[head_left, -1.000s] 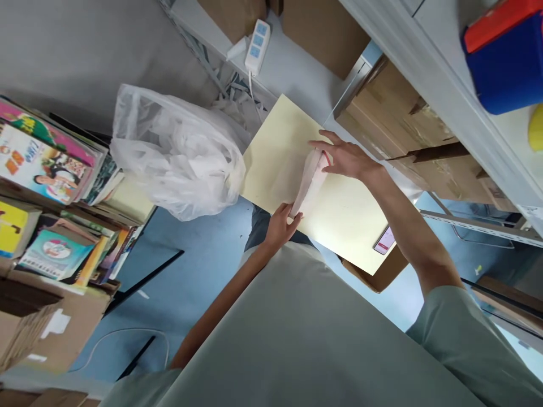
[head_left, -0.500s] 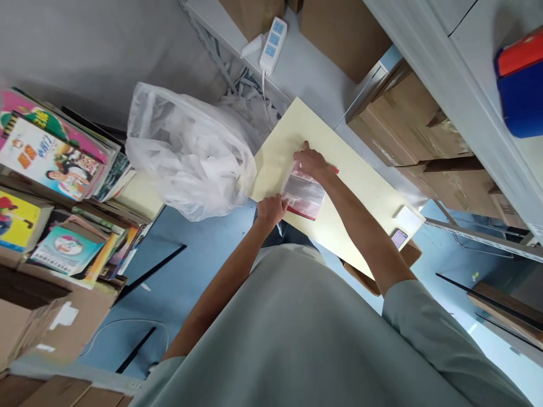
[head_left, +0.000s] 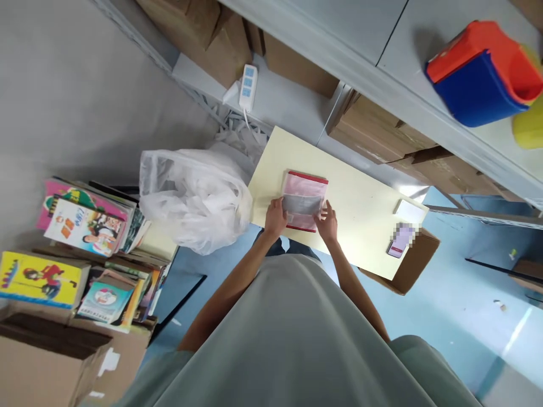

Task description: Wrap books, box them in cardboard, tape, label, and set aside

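Observation:
A flat pink packet (head_left: 306, 185) with red edges and a grey band across its middle lies on the pale yellow table (head_left: 271, 164). It looks like a book or booklet in a clear sleeve, but I cannot tell for sure. My left hand (head_left: 276, 219) grips its lower left edge, thumb against the grey band. At the lower right edge, my right hand (head_left: 327, 223) holds the packet with bent fingers, slightly apart from each other. The packet's underside is hidden.
A white plastic bag (head_left: 199, 198) of pale scraps stands left of the table. Books (head_left: 87, 223) are stacked further left. A phone (head_left: 399, 242) and a white box (head_left: 410, 211) lie at the table's right end. A power strip (head_left: 248, 87) sits on the shelf behind.
My right hand has come back from beyond the packet's far edge to its right edge. My left hand stays at the left edge. The camera view has shifted and turned.

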`<state>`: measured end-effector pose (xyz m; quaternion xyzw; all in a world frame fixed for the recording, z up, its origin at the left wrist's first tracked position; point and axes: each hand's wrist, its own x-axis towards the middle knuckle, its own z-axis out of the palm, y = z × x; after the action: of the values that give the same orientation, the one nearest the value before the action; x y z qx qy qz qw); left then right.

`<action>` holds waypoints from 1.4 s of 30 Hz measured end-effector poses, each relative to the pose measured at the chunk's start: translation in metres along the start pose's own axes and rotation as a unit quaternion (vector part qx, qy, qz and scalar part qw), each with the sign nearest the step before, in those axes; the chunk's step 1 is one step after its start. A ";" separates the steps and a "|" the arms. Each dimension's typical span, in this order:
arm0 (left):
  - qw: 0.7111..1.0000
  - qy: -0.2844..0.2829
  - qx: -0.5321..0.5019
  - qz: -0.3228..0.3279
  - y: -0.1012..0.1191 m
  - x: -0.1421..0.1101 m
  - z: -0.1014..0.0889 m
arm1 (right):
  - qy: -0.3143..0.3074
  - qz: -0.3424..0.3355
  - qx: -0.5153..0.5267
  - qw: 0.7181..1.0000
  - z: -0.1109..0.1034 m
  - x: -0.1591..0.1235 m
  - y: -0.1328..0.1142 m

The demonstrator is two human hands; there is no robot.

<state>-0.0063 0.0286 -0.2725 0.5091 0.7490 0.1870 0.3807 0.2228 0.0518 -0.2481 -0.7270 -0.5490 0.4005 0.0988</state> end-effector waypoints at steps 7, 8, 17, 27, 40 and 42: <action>1.000 -0.021 -0.004 -0.017 -0.007 0.007 -0.011 | 0.022 0.036 -0.016 0.999 0.030 -0.003 -0.008; 1.000 -0.023 0.002 -0.015 -0.008 0.012 -0.015 | 0.023 0.043 -0.020 0.999 0.032 0.000 -0.012; 1.000 0.017 0.011 -0.007 -0.022 0.134 -0.072 | 0.004 0.058 -0.008 0.998 0.072 0.077 -0.099; 0.998 0.040 -0.030 0.028 -0.006 0.120 -0.089 | -0.011 -0.003 0.085 0.996 0.045 0.078 -0.102; 0.969 0.169 -0.177 -0.028 -0.010 -0.138 -0.108 | -0.121 -0.118 0.211 0.963 0.007 -0.031 -0.051; 0.962 0.198 -0.182 -0.050 -0.012 -0.172 -0.110 | -0.157 -0.120 0.211 0.957 0.013 -0.041 -0.052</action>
<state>-0.0647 -0.1205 -0.1445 0.3461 0.7870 0.3982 0.3197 0.1730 0.0319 -0.2070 -0.5460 -0.5441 0.6015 0.2098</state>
